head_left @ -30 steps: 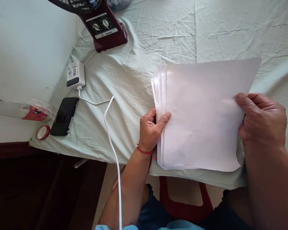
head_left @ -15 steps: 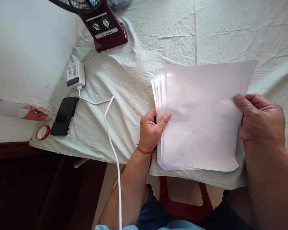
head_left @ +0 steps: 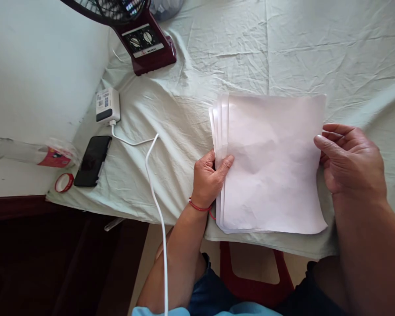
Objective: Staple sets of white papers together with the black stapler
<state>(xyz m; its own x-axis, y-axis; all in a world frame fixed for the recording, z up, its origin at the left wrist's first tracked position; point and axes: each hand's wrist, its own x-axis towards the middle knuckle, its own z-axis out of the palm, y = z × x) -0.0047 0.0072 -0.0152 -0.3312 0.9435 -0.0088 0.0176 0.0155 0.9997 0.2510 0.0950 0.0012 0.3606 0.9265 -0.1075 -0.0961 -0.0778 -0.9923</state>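
A thin stack of white paper sheets (head_left: pixel 273 171), slightly wrinkled, lies near the table's front edge. Its left edges are fanned out in several layers, and the lower right corner curls up. My left hand (head_left: pixel 210 175) is closed on the stack's left side, thumb on top and fingers underneath. At the right edge, my right hand (head_left: pixel 352 158) has its thumb tip over the border and its fingertips partly hidden behind it, in a light pinch. The side edge bows inward by these fingers. A red cord bracelet (head_left: pixel 199 206) circles my left wrist.
A pale green cloth (head_left: pixel 184 105) covers the table. On the left are a dark red fan (head_left: pixel 154 52), a white box-shaped device (head_left: pixel 107 105) with a white cable (head_left: pixel 153 188), a black phone (head_left: pixel 92 161), a red ring (head_left: pixel 64 182) and a clear bottle (head_left: pixel 23 152). A red stool (head_left: pixel 256 287) stands below.
The top sheet's raised upper right part has come down and leftward. My right hand has shifted slightly left with it. My left hand keeps its hold.
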